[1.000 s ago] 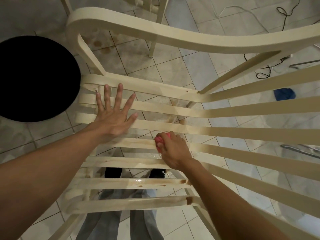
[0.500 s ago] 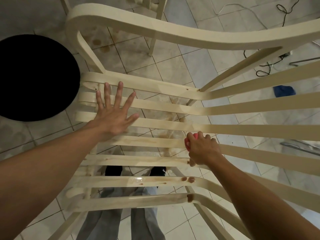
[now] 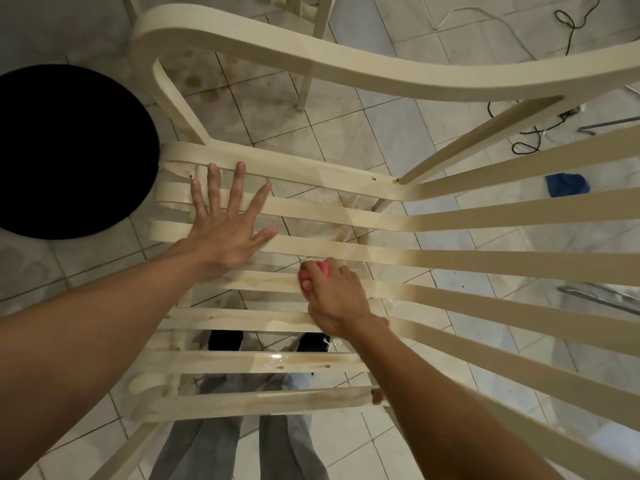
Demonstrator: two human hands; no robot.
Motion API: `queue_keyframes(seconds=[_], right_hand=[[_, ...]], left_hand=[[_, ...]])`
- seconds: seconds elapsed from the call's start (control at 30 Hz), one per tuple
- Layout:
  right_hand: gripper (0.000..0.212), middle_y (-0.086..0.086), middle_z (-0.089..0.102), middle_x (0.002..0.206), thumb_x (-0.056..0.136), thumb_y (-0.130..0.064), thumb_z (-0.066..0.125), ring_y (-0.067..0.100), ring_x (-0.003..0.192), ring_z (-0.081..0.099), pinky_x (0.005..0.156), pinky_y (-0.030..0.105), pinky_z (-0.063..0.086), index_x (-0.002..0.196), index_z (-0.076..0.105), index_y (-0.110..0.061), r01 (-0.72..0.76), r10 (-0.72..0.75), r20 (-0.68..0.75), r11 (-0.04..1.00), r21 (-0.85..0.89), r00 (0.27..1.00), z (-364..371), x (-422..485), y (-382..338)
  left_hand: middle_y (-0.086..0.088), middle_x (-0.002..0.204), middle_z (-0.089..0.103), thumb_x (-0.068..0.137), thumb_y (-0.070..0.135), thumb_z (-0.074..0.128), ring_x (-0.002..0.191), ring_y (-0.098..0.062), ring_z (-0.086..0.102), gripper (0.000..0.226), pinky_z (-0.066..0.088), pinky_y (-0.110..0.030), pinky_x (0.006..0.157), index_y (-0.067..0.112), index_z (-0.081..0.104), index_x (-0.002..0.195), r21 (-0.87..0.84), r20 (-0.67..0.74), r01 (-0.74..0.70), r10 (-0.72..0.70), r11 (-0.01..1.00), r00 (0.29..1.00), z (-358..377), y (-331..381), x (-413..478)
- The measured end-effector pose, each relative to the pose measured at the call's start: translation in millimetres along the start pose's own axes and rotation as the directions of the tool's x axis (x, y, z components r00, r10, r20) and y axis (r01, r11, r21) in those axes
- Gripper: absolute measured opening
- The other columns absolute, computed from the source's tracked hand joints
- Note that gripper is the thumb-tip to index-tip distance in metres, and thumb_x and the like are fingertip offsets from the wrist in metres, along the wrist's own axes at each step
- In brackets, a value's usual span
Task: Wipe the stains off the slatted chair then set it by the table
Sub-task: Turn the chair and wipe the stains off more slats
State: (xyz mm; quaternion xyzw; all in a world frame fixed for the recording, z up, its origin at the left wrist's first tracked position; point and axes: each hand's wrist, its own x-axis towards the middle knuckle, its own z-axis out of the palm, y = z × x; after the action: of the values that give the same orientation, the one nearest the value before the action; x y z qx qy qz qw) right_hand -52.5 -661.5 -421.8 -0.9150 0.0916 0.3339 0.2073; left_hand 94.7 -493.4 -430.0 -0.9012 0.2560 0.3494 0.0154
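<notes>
Head view: the slatted chair is standing on the tiled floor, filling the frame. The left hand is lying spread on slats toward nine o'clock; the right hand, centre, is clutching a pink pad. The wood is seeming stiff, light, slick where wet; the curved rail at twelve is probably offering the surest hold

Dim, warm indoor light; strong wide-angle bending at edges; mild softness.

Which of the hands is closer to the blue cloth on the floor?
Right. The blue cloth lies right of both; the right hand, gripping a pink sponge on the slatted chair, is closer; the left hand, flat on its slats, farther left.
</notes>
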Motion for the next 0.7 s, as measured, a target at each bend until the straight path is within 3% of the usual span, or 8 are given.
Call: queue_keyframes(seconds=[0.17,0.33,0.47,0.6,0.7], right_hand=[[0.031,0.006,0.048,0.130,0.105,-0.039,0.030,0.031,0.118,0.047,0.112,0.050,0.028,0.132,0.040,-0.031,0.033,-0.033,0.001,0.999,-0.005,0.999,-1,-4,4],[0.029,0.005,0.048,0.137,0.104,-0.042,0.032,0.033,0.128,0.047,0.119,0.061,0.014,0.131,0.040,-0.033,-0.117,0.130,0.116,0.987,-0.112,0.985,-26,-12,55],[0.050,0.008,0.047,0.135,0.093,-0.035,0.060,0.037,0.122,0.051,0.110,0.059,0.028,0.135,0.033,-0.028,-0.167,0.242,0.212,0.932,-0.321,0.947,-43,-18,84],[0.044,0.012,0.045,0.132,0.095,-0.028,0.055,0.037,0.116,0.050,0.100,0.050,0.038,0.134,0.036,-0.022,-0.167,0.224,0.182,0.945,-0.283,0.957,-42,-17,78],[0.031,0.014,0.047,0.130,0.102,-0.032,0.037,0.038,0.111,0.050,0.100,0.047,0.038,0.131,0.039,-0.022,-0.153,0.177,0.087,0.961,-0.232,0.980,-30,-16,71]], left_hand=[[-0.002,0.141,-0.058,0.091,0.076,0.011,0.121,-0.039,-0.057,0.079,-0.027,-0.063,0.108,0.040,-0.029,0.149,0.001,0.003,-0.001,0.001,1.000,1.000,0,-2,-1],[-0.002,0.141,-0.058,0.090,0.076,0.012,0.128,-0.042,-0.051,0.079,-0.026,-0.063,0.108,0.040,-0.028,0.149,0.006,-0.005,0.001,-0.001,1.000,1.000,-1,-2,-1],[-0.002,0.141,-0.058,0.090,0.076,0.012,0.128,-0.041,-0.051,0.080,-0.026,-0.063,0.108,0.040,-0.027,0.149,-0.003,-0.012,-0.006,0.006,1.000,1.000,0,-2,-1],[-0.002,0.141,-0.058,0.089,0.077,0.012,0.128,-0.041,-0.052,0.081,-0.025,-0.064,0.108,0.040,-0.027,0.149,-0.005,-0.021,-0.008,0.007,1.000,1.000,1,-2,0],[-0.003,0.141,-0.058,0.088,0.077,0.010,0.128,-0.042,-0.051,0.081,-0.025,-0.065,0.108,0.040,-0.028,0.149,0.002,-0.026,0.001,-0.001,1.000,1.000,2,-3,2]])
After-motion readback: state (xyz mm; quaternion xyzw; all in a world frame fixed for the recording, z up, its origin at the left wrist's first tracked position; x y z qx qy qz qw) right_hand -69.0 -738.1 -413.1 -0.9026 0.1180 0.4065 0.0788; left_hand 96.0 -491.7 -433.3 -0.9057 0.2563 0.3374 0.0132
